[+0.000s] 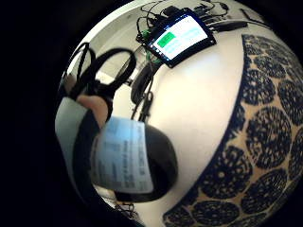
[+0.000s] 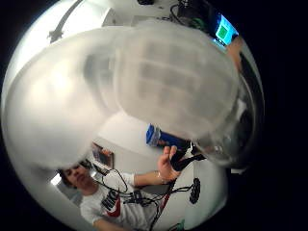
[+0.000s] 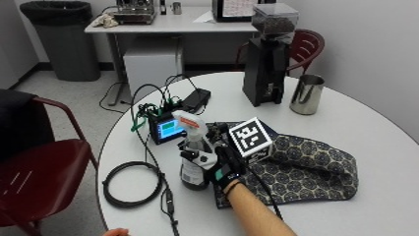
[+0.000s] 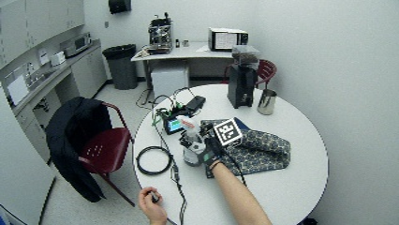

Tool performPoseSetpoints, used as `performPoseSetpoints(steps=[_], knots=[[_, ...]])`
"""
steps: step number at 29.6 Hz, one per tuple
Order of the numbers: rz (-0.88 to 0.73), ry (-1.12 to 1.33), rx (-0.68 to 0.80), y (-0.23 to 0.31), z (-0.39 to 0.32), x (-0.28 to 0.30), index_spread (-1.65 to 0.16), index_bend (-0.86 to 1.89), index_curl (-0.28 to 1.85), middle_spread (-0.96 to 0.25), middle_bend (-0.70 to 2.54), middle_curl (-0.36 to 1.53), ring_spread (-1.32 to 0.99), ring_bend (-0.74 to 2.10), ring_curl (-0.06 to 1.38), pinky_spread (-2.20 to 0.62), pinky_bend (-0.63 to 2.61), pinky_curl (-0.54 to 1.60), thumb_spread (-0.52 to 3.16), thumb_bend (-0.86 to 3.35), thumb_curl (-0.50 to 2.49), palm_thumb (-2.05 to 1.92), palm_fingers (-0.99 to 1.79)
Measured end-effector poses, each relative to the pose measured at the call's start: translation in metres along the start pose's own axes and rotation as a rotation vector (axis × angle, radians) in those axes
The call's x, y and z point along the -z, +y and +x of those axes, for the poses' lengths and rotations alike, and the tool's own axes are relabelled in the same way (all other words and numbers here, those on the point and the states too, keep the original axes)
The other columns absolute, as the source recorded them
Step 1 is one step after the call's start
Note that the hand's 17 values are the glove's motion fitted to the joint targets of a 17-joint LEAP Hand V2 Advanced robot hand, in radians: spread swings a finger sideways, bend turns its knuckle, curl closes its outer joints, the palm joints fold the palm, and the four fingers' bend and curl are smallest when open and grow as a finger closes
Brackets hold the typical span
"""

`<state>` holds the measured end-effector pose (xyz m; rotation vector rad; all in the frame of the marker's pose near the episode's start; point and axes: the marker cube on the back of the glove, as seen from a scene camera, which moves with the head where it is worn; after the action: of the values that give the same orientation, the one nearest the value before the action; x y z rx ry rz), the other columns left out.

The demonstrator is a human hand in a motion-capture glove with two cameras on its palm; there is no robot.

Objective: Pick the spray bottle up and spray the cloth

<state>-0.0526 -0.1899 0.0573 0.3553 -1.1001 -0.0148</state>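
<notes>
The spray bottle [image 3: 194,160] stands upright on the round white worktop [image 3: 367,128], near the person's edge, with its white-and-orange trigger head [image 3: 191,122] at the top. The gloved right hand [image 3: 223,169] is at the bottle's right side, its fingers curled round the clear body, so the hand grips the bottle; whether the bottle's base is touching the worktop or just off it cannot be told. In the thumb-side palm view the clear bottle [image 2: 175,91] fills most of the picture, close against the palm, and in the little-finger-side view the bottle's dark lower part and printed label [image 1: 124,161] sit right by the hand.

The cloth [image 3: 301,164], dark blue with a pale round pattern, lies rumpled on the worktop just right of the hand and bottle, reaching towards the right edge. The same pattern [image 1: 265,142] shows beside the bottle in the little-finger-side view.

Left of the bottle a coil of black cable [image 3: 131,184] lies on the worktop. Just beyond the bottle, on the far-left side, a small device with a lit screen [image 3: 167,129] stands among wires. At the far side of the worktop stand a tall black coffee grinder [image 3: 267,64] and, to its right, a metal jug [image 3: 306,94]. The person's bare left hand [image 4: 152,199] rests at the near edge of the worktop, on a cable
</notes>
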Motion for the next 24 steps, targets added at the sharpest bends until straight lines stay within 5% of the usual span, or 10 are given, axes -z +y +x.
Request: performPoseSetpoints(steps=[7, 24], knots=[[0.037, 0.023, 0.015, 0.017, -0.018, 0.020, -0.31, 0.00, 0.28, -0.11, 0.38, 0.44, -0.11, 0.55, 0.42, 0.00, 0.38, 0.40, 0.92, -0.04, 0.53, 0.82, 0.87], [-0.029, 0.120, 0.084, 0.159, -0.066, 0.078, -0.33, 0.11, 0.22, -0.10, 0.35, 0.42, -0.10, 0.52, 0.39, 0.03, 0.37, 0.37, 1.02, -0.02, 0.46, 0.81, 0.92]])
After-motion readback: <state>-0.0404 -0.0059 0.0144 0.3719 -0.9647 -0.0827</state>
